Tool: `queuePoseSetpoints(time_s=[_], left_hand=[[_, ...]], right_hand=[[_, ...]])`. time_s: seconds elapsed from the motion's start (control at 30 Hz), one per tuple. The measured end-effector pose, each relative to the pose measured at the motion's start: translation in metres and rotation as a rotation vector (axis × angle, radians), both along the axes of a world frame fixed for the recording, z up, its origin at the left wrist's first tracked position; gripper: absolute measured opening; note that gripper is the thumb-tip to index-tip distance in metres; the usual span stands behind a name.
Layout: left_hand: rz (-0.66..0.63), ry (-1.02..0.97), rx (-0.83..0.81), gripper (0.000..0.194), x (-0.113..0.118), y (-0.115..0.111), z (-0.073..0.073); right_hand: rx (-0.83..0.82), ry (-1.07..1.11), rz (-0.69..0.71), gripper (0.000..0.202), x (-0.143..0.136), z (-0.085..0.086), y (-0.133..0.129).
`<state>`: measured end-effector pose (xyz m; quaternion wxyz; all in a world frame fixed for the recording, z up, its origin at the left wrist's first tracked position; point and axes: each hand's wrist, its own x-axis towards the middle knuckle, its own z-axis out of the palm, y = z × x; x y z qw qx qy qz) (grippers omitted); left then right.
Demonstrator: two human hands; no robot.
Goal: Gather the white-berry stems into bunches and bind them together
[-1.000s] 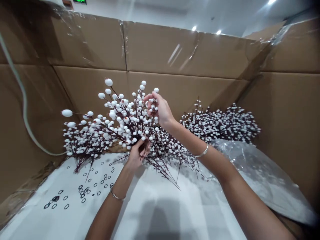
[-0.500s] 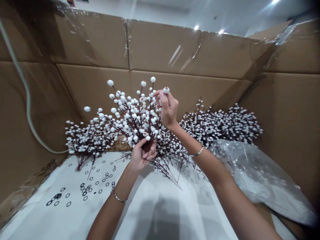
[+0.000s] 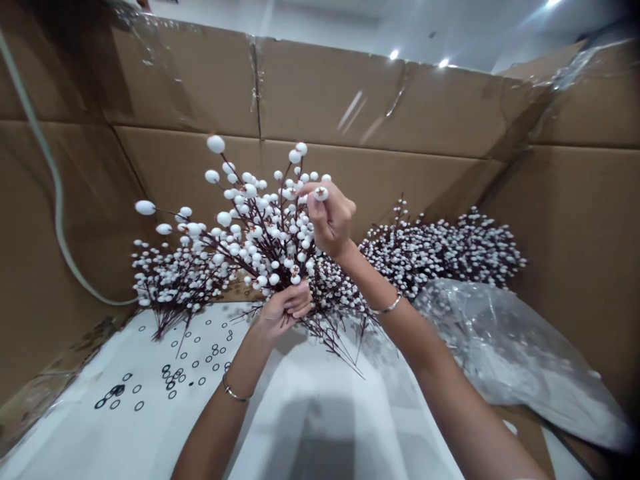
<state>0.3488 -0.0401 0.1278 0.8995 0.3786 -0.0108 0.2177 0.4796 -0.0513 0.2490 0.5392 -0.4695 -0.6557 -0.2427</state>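
My left hand (image 3: 286,308) is closed round the lower stems of a bunch of white-berry branches (image 3: 265,233), which fans upward and to the left. At the bunch's upper right side, my right hand (image 3: 331,217) has its fingers pinched together on a berry sprig, whose white berry (image 3: 321,193) shows at the fingertips. The sprig's stem is mostly hidden behind that hand. The bunch's cut ends are not visible below my left hand.
Black rings (image 3: 173,377) lie scattered on the white surface (image 3: 310,413). More berry branches lie at the left (image 3: 175,277) and along the right back (image 3: 450,250). Clear plastic (image 3: 510,353) covers the right side, and cardboard walls (image 3: 380,107) rise behind.
The held bunch has tilted and spread toward me and to the left. My right hand has turned slightly, and the berry at its fingertips is lower and further left.
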Motion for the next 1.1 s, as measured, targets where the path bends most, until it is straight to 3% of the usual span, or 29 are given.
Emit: queuePoseSetpoints(time_s=[0.1, 0.2, 0.27, 0.37, 0.43, 0.53, 0.6, 0.77, 0.9, 1.0, 1.1], left_hand=[[0.057, 0.022, 0.063, 0.045, -0.001, 0.004, 0.002], [0.094, 0.028, 0.085, 0.047, -0.003, 0.012, 0.001], [0.134, 0.059, 0.1, 0.045, -0.005, 0.018, -0.001], [0.29, 0.248, 0.183, 0.036, -0.004, 0.022, -0.006], [0.504, 0.39, 0.313, 0.029, 0.0, 0.021, -0.011], [0.815, 0.468, 0.641, 0.026, 0.006, 0.015, -0.019], [0.892, 0.462, 0.838, 0.03, 0.01, 0.007, -0.023], [1.037, 0.498, 0.902, 0.053, 0.017, -0.022, -0.032], [1.065, 0.654, 1.051, 0.057, 0.017, -0.042, -0.03], [1.018, 0.743, 1.246, 0.056, 0.013, -0.05, -0.025], [0.946, 0.745, 1.364, 0.059, 0.007, -0.055, -0.022]], right_hand=[[-0.002, -0.012, -0.103, 0.04, 0.003, 0.003, -0.009], [-0.086, 0.184, -0.102, 0.05, 0.014, -0.008, -0.032], [-0.323, 0.359, 0.043, 0.05, 0.019, -0.028, -0.046], [-0.968, 0.46, 0.461, 0.053, 0.012, -0.072, -0.055], [-1.105, 0.58, 0.684, 0.062, -0.004, -0.102, -0.052], [-0.971, 0.98, 0.721, 0.069, -0.029, -0.133, -0.044], [-0.887, 1.21, 0.736, 0.067, -0.041, -0.142, -0.042], [-0.734, 1.454, 0.707, 0.055, -0.051, -0.143, -0.052], [-0.625, 1.563, 0.714, 0.046, -0.053, -0.145, -0.06], [-0.546, 1.577, 0.734, 0.037, -0.056, -0.144, -0.063], [-0.573, 1.55, 0.739, 0.03, -0.058, -0.139, -0.067]])
